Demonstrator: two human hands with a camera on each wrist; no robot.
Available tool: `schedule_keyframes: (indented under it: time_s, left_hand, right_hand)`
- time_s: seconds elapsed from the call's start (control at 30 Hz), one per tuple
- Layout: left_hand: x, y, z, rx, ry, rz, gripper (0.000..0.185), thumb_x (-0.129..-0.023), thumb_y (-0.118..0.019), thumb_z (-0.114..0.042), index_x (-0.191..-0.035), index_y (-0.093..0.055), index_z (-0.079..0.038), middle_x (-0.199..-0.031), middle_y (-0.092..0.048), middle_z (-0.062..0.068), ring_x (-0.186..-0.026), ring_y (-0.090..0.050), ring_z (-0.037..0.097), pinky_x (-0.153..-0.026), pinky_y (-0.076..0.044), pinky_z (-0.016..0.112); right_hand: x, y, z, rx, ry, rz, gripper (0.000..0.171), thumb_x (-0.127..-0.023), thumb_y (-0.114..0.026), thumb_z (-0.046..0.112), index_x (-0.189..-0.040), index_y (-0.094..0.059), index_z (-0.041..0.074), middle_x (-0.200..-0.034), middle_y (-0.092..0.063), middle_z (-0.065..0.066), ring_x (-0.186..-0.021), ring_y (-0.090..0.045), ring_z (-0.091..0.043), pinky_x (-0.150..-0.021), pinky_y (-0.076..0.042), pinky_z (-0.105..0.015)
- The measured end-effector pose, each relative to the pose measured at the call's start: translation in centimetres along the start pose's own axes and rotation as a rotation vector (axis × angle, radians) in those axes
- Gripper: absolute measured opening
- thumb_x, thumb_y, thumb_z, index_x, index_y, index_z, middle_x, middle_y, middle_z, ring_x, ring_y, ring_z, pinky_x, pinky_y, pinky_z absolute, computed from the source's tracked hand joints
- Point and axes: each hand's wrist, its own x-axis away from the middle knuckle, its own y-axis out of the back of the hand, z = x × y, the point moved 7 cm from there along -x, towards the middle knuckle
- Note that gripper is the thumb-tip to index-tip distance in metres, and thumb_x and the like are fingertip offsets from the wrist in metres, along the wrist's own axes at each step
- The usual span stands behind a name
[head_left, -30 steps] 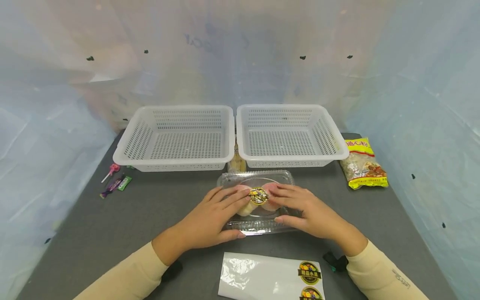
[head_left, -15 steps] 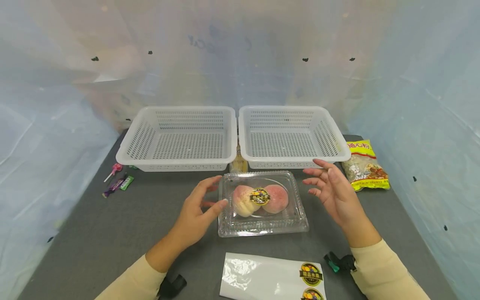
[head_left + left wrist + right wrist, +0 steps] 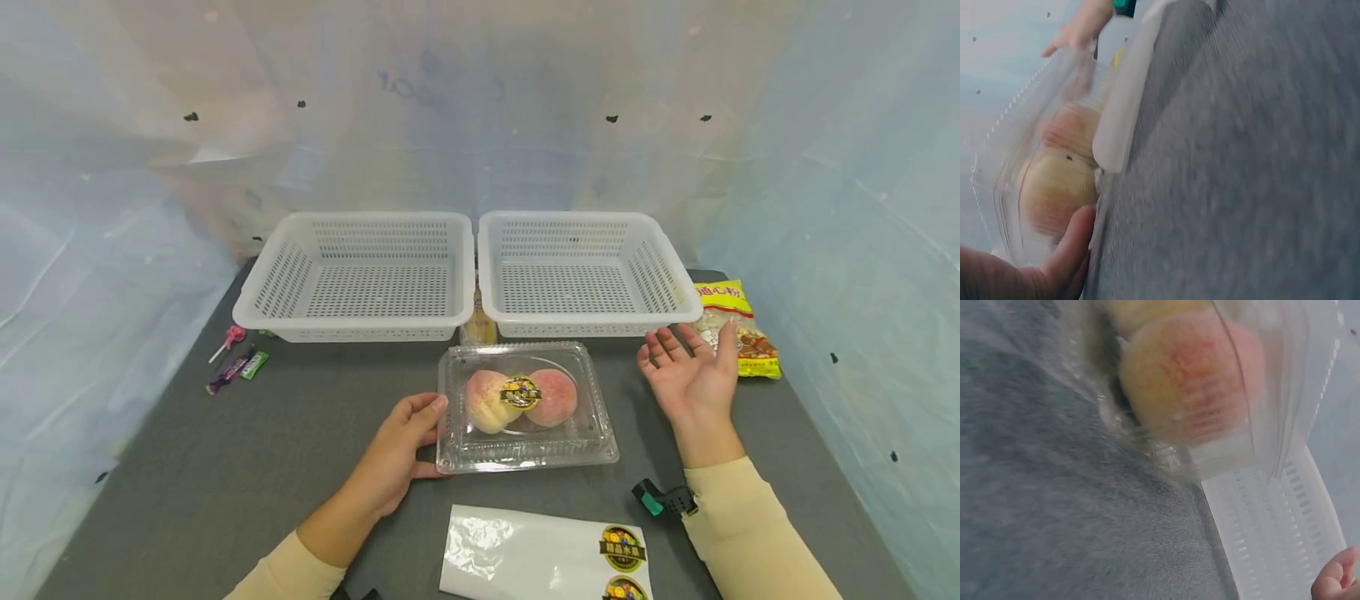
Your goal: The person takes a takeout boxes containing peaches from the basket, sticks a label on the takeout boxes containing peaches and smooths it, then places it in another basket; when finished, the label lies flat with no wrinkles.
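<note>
A clear plastic clamshell box (image 3: 525,454) with its lid down lies at the middle of the grey table. Inside are two peaches (image 3: 553,398), and a round black-and-gold sticker (image 3: 520,392) is on the lid over them. My left hand (image 3: 390,458) grips the box's left edge, with the thumb at the upper rim and another finger low by the front corner. In the left wrist view, a finger (image 3: 1072,250) lies along the box's lower side. My right hand (image 3: 693,383) is apart from the box on its right, palm turned up, fingers loosely bent.
Two white plastic baskets (image 3: 352,327) (image 3: 592,321) stand at the back. A yellow bag of pasta (image 3: 757,354) is at right, partly behind my right hand. A white sticker sheet (image 3: 532,550) lies in front. Wrapped candies (image 3: 232,367) and a lollipop (image 3: 235,334) are at left.
Both hands have come off the lid, uncovering the peaches and sticker. The left hand has moved to the box's left edge. The right hand has swung out to the right and turned palm up.
</note>
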Motion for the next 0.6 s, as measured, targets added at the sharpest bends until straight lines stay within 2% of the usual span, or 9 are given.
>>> schedule_keyframes:
  time_s: [0.1,0.23,0.33,0.47,0.53,0.6]
  left_hand:
    - [-0.1,-0.3,0.3,0.060,0.041,0.026,0.071,-0.110,-0.066,-0.043,-0.157,-0.035,0.000,-0.147,-0.046,0.030,-0.129,-0.057,0.045,-0.077,-0.064,0.058]
    - [-0.5,-0.6,0.5,0.088,0.051,0.030,0.064,-0.108,-0.071,-0.035,-0.151,-0.033,-0.005,-0.142,-0.049,0.028,-0.119,-0.061,0.040,-0.077,-0.064,0.058]
    - [-0.8,-0.7,0.6,0.093,0.051,0.019,0.055,-0.107,-0.072,-0.029,-0.141,-0.034,-0.008,-0.134,-0.053,0.024,-0.111,-0.064,0.034,-0.076,-0.065,0.053]
    - [-0.9,-0.8,0.5,0.094,0.040,0.002,0.049,-0.106,-0.073,-0.026,-0.131,-0.034,-0.011,-0.126,-0.056,0.019,-0.105,-0.065,0.029,-0.071,-0.063,0.045]
    - [-0.9,-0.9,0.4,0.102,0.036,0.007,0.050,-0.105,-0.074,-0.026,-0.130,-0.034,-0.012,-0.122,-0.057,0.017,-0.102,-0.064,0.027,-0.069,-0.061,0.041]
    - [-1.1,-1.2,0.2,0.115,0.038,0.024,0.052,-0.104,-0.075,-0.025,-0.130,-0.032,-0.013,-0.118,-0.057,0.016,-0.099,-0.064,0.027,-0.068,-0.060,0.040]
  right_hand:
    - [-1.1,0.6,0.1,-0.074,0.028,-0.079,0.053,-0.108,-0.063,0.054,-0.135,-0.042,0.013,-0.123,-0.052,-0.017,-0.108,-0.056,-0.033,-0.093,-0.052,-0.050]
    - [-2.4,1.2,0.1,-0.100,0.067,-0.145,0.046,-0.108,-0.068,0.043,-0.136,-0.045,0.015,-0.122,-0.054,-0.015,-0.106,-0.057,-0.031,-0.099,-0.050,-0.048]
    - [-3.3,1.3,0.1,-0.152,0.072,-0.145,0.043,-0.107,-0.071,0.033,-0.140,-0.048,0.018,-0.132,-0.055,-0.012,-0.116,-0.057,-0.029,-0.108,-0.046,-0.049]
    - [-4.1,1.2,-0.2,-0.291,0.036,-0.117,0.045,-0.106,-0.075,0.019,-0.144,-0.051,0.021,-0.143,-0.053,-0.009,-0.127,-0.058,-0.029,-0.118,-0.040,-0.052]
    - [-4.4,1.3,-0.4,-0.327,0.027,-0.114,0.042,-0.107,-0.072,0.012,-0.144,-0.053,0.022,-0.141,-0.054,-0.009,-0.122,-0.060,-0.029,-0.115,-0.044,-0.052]
    - [-4.7,1.5,-0.4,-0.306,0.037,-0.108,0.042,-0.108,-0.067,0.006,-0.145,-0.056,0.021,-0.138,-0.056,-0.009,-0.115,-0.062,-0.029,-0.107,-0.050,-0.050]
